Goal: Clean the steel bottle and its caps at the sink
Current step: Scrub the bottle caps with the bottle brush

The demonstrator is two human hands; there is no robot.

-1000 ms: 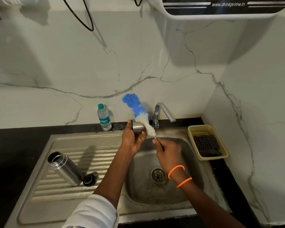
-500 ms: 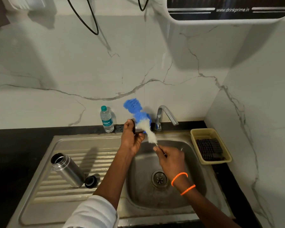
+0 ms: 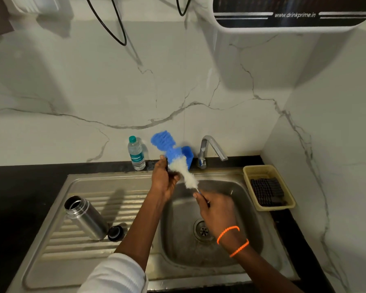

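Note:
The open steel bottle (image 3: pixel 86 218) stands tilted on the ribbed drainboard, with a small black cap (image 3: pixel 115 233) beside its base. Over the back of the basin, my left hand (image 3: pixel 164 180) grips a steel cap that is almost hidden by its fingers. A blue and white bottle brush (image 3: pixel 179 163) lies against that cap, bristles pointing up and left. My right hand (image 3: pixel 216 208) holds the brush's thin handle just below the white bristles.
The sink basin (image 3: pixel 237 246) with its drain (image 3: pixel 203 230) lies below the hands. A steel tap (image 3: pixel 211 150) stands behind, closed. A plastic water bottle (image 3: pixel 136 154) stands on the black counter. A yellow tray (image 3: pixel 270 172) holding a dark scrubber sits at the right.
The brush has shifted a little along the cap in a scrubbing stroke, and the cap is now more covered by my left fingers. The view has tilted slightly.

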